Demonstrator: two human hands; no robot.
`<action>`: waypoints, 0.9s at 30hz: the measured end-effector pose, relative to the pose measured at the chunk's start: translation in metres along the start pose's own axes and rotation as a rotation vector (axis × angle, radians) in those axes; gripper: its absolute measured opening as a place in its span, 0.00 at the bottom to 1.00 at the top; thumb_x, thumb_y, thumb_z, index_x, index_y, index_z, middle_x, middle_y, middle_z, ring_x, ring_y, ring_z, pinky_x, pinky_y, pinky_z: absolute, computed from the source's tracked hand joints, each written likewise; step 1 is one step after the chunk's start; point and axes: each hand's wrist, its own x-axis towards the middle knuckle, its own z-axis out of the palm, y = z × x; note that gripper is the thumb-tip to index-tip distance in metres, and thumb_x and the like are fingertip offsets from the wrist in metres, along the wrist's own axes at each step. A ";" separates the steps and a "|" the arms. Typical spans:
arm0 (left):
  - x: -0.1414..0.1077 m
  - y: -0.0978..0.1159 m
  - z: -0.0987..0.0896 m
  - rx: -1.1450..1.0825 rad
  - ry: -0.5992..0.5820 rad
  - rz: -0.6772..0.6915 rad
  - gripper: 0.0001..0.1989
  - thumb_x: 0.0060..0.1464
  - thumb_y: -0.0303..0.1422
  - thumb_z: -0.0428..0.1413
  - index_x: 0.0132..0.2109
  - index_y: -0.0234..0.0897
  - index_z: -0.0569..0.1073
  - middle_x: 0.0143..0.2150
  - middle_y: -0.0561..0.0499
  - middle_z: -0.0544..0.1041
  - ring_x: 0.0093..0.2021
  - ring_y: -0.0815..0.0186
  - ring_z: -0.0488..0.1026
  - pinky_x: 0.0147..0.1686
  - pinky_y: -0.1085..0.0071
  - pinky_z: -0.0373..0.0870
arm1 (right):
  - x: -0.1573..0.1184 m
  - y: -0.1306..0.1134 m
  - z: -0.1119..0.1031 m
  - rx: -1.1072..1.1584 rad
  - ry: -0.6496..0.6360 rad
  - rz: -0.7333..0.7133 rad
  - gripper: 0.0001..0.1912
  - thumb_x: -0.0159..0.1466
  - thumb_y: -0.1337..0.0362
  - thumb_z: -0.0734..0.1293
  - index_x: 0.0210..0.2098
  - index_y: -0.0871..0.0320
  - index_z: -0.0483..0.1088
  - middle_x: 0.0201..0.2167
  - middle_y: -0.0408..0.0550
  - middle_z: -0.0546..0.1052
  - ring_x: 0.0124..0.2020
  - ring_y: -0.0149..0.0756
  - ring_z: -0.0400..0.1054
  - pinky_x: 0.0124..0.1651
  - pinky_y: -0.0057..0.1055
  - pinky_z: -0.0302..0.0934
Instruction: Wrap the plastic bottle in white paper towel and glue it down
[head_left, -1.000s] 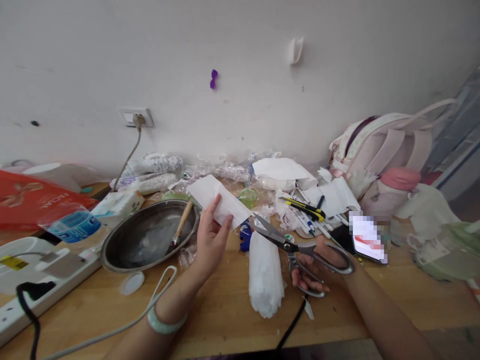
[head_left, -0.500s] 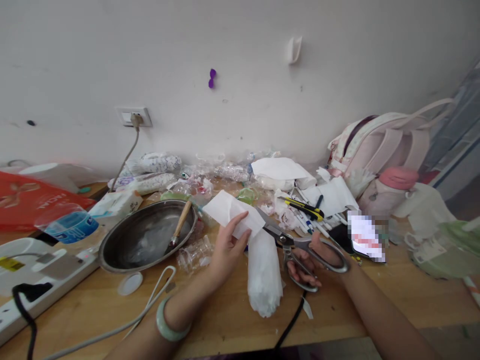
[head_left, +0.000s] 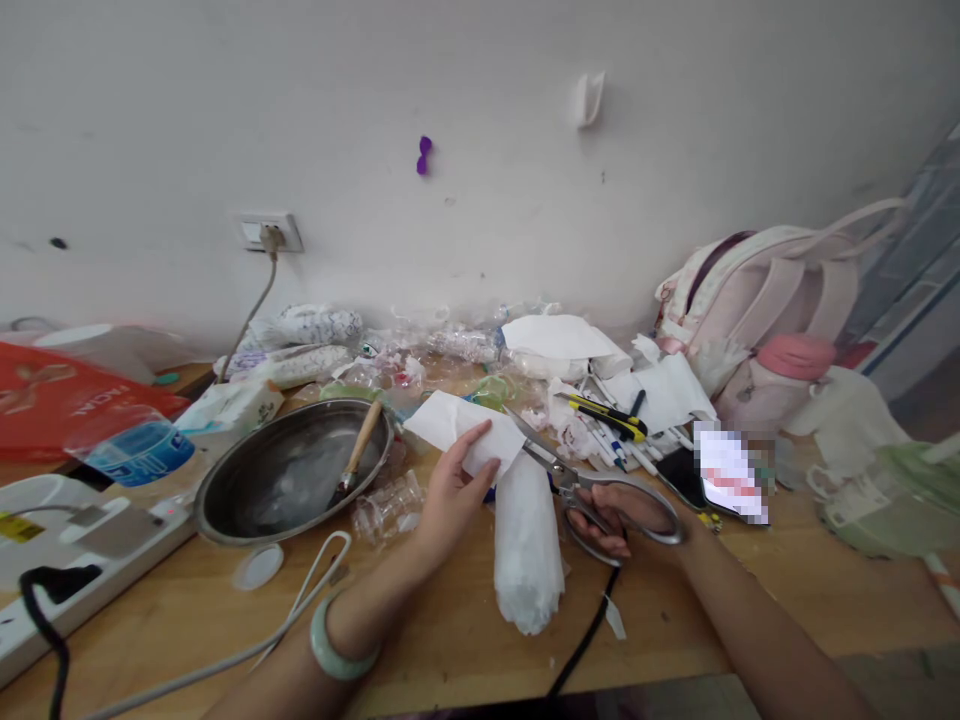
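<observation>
My left hand (head_left: 448,497) pinches a white strip of paper (head_left: 461,433) above the middle of the wooden table (head_left: 450,630). In my right hand (head_left: 626,512) is a pair of metal scissors (head_left: 577,482), fingers through the handles. The blades point left and up, and their tips reach the paper's right edge. A pale green bangle (head_left: 330,645) circles my left wrist. A white crumpled plastic bag (head_left: 527,545) lies on the table just below the paper and the scissors.
A steel bowl (head_left: 292,470) with a wooden-handled brush (head_left: 358,452) sits left. A power strip (head_left: 90,560) and cables lie at front left. Pens and a yellow box cutter (head_left: 609,414), a phone (head_left: 724,470), a pink backpack (head_left: 765,290) and plastic litter crowd the back.
My left hand brought the paper down and to the right, toward the scissors. The scissor blades, open a second ago, have closed together at the paper's edge.
</observation>
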 end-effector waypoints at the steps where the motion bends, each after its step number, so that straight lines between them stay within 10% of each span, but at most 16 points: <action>1: 0.000 0.001 -0.001 0.004 0.006 0.001 0.24 0.48 0.36 0.57 0.53 0.37 0.69 0.51 0.45 0.73 0.43 0.63 0.71 0.40 0.69 0.69 | 0.001 0.001 0.000 -0.008 0.011 0.006 0.30 0.57 0.37 0.57 0.29 0.61 0.62 0.19 0.38 0.60 0.13 0.21 0.51 0.16 0.24 0.50; 27: 0.005 0.017 -0.008 -0.110 0.048 -0.033 0.22 0.47 0.36 0.55 0.50 0.33 0.70 0.40 0.46 0.77 0.37 0.63 0.72 0.33 0.70 0.69 | 0.008 -0.012 0.021 -0.151 0.220 0.115 0.28 0.54 0.36 0.58 0.22 0.57 0.59 0.13 0.36 0.59 0.12 0.23 0.51 0.15 0.24 0.46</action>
